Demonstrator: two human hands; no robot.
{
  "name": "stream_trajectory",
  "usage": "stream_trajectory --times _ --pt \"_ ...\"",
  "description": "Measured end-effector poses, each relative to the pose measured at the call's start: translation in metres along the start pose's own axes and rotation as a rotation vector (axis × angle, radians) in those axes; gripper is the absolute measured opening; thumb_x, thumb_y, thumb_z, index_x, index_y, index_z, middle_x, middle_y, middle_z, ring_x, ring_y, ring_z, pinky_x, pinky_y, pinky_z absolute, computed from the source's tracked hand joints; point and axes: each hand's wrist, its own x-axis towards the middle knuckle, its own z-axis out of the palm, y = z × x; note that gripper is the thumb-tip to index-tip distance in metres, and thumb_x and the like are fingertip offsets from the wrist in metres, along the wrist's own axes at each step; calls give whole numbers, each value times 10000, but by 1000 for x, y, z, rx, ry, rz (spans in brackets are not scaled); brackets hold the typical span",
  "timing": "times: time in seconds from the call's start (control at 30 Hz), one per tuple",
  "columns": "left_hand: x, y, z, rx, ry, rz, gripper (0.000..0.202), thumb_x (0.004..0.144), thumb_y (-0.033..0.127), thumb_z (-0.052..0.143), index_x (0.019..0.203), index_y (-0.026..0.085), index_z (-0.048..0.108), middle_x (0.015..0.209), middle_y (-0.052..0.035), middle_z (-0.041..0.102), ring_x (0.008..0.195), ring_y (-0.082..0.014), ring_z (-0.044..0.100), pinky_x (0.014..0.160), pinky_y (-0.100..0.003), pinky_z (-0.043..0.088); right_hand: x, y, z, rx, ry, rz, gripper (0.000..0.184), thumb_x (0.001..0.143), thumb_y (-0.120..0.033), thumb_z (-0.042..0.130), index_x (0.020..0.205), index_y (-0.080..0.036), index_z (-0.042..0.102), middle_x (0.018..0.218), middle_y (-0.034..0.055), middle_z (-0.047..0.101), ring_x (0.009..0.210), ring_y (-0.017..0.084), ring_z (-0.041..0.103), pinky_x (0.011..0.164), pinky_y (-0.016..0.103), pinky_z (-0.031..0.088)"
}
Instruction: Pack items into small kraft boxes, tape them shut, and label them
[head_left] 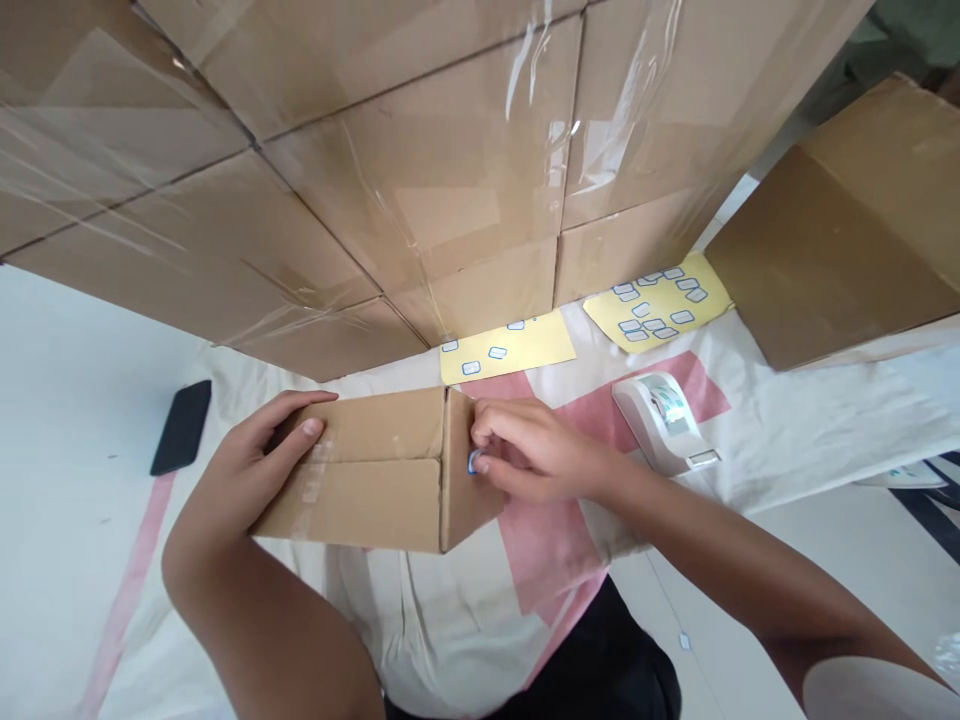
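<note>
R hand (529, 452) pinching label (473, 462), R side of box (382, 480); L hand (255, 460) clasping opp. end.

Stack of cartons (480, 130) ahead of you, clear shiny tape across them, seams visible. Another carton (847, 220) off to your right, tilted in view, cut by the frame edge. Black phone (181, 428) on your left, at the end of a pink stripe. White dispenser (660, 420), probably tape, right of centre on your pink-and-white cloth (802, 420). Pale floor (720, 570) lower right, small label (684, 641) there. Dark item at your right edge, too cropped to tell.
</note>
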Motion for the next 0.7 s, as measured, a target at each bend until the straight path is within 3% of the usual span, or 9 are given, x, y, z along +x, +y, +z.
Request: stream_trajectory --times 0.23,0.7 --pt "0 -1 1 29 16 22 490 896 658 487 1176 292 654 1255 4 661 1146 -251 575 938 -301 420 0 0 0 30 -1 10 169 963 -230 579 861 -224 444 780 -25 519 676 125 465 614 266 348" --pt "-3 3 3 46 11 43 452 917 641 492 1173 299 641 1250 18 657 1117 -231 588 925 -290 409 5 -2 -8 427 -41 370 183 891 -266 690 780 -185 570 747 -16 606 664 118 518 597 248 394"
